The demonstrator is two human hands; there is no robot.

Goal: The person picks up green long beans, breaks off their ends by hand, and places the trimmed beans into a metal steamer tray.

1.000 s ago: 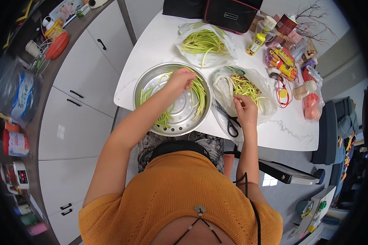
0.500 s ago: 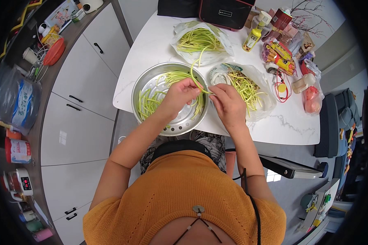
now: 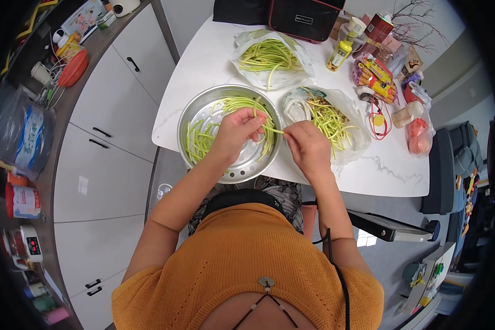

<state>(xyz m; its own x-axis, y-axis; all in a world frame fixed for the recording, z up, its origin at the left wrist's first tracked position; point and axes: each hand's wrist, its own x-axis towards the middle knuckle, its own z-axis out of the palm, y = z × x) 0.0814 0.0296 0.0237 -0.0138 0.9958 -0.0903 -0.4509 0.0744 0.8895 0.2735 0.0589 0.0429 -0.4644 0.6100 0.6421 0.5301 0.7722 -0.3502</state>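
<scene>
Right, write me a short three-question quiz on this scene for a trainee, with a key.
1. What do the left hand and the right hand hold between them?
2. True or false: the metal pan has round holes in it.
3. Which of these lies on the table just to the right of the pan?
A) an orange bowl
B) a plastic bag of stems
C) a white cabinet

Key:
1. A green stem.
2. True.
3. B.
</scene>
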